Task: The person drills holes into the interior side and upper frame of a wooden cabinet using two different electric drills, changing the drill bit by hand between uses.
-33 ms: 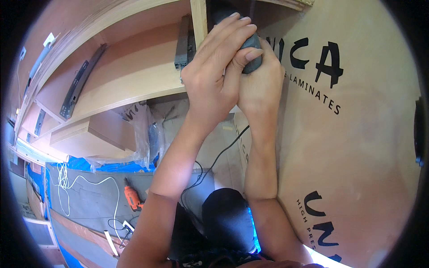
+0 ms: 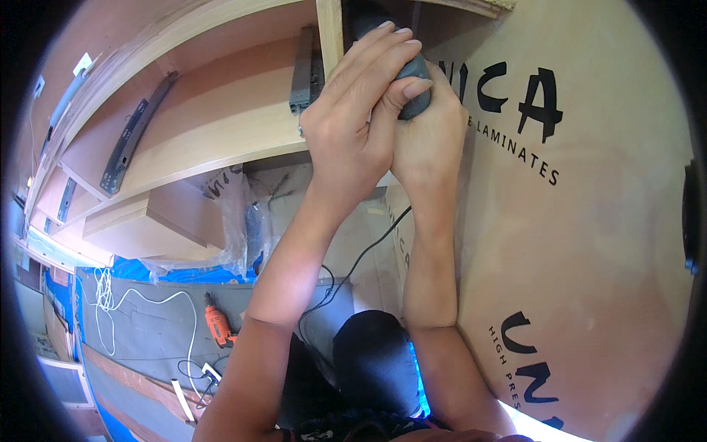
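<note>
Both hands are together at the top of the head view, on a dark grey power tool [image 2: 414,88] with a rounded back end. My left hand [image 2: 352,125] lies over its top and left side, fingers curled across it and thumb against its back. Below and to the right, my right hand [image 2: 433,136] is closed around it, its fingers mostly hidden. The front of the tool disappears into the shadow of a cabinet opening, beside an upright wooden panel edge [image 2: 330,37]. From behind my right wrist a black cord [image 2: 368,254] runs down toward the floor.
A wooden cabinet [image 2: 221,110] with dark drawer runners [image 2: 125,147] spans the upper left. A large printed board [image 2: 582,243] stands close on the right. On the grey floor covering lie an orange drill [image 2: 219,325] and a white cable [image 2: 151,300]. Plastic-wrapped panels [image 2: 177,221] sit under the cabinet.
</note>
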Demonstrator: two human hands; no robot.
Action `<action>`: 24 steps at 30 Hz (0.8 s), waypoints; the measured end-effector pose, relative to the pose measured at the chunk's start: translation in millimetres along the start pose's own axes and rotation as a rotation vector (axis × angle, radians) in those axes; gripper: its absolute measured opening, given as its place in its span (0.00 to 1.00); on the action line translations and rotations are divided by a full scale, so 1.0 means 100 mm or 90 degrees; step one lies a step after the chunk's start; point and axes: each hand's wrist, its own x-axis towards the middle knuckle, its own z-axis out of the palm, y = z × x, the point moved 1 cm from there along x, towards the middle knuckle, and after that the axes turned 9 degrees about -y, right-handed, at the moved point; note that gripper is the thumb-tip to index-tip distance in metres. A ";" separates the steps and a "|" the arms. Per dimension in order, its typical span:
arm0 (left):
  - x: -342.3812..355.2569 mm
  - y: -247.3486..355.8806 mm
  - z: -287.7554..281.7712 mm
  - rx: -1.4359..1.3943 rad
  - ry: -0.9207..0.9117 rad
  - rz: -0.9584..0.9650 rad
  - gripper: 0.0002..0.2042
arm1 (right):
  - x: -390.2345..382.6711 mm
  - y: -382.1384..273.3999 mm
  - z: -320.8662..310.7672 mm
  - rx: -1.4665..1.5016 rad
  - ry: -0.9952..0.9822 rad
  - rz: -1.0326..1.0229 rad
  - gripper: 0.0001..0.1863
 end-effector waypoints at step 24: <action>0.10 0.13 0.09 0.013 0.006 -0.034 0.12 | 0.04 -0.02 -0.14 0.024 0.001 0.007 0.23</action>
